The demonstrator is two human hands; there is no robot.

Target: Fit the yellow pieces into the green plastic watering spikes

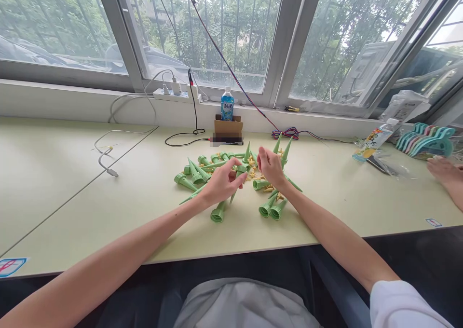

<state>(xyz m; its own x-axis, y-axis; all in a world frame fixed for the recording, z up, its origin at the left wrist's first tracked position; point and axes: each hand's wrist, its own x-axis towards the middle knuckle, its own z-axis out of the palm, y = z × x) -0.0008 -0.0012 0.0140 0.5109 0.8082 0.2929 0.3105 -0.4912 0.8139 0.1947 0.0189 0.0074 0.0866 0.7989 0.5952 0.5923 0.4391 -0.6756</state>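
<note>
In the head view my left hand (pixel 224 179) grips a green plastic spike (pixel 241 170) by its wide capped end, the point hanging down. My right hand (pixel 270 165) is closed, fingers curled together, a little to the right of that spike; whatever it may hold is hidden. Around both hands lie several more hollow green spikes, some on their sides like the pair (pixel 272 209) in front, a few standing point up. Small yellow pieces (pixel 267 189) are scattered among them, partly hidden by my hands.
A blue-liquid bottle (pixel 227 105) stands in a cardboard box (pixel 228 125) at the back. Cables (pixel 289 133) and a power strip (pixel 170 94) lie near the window. To the right are a tilted bottle (pixel 376 137), teal hangers (pixel 428 142) and another person's hand (pixel 446 176).
</note>
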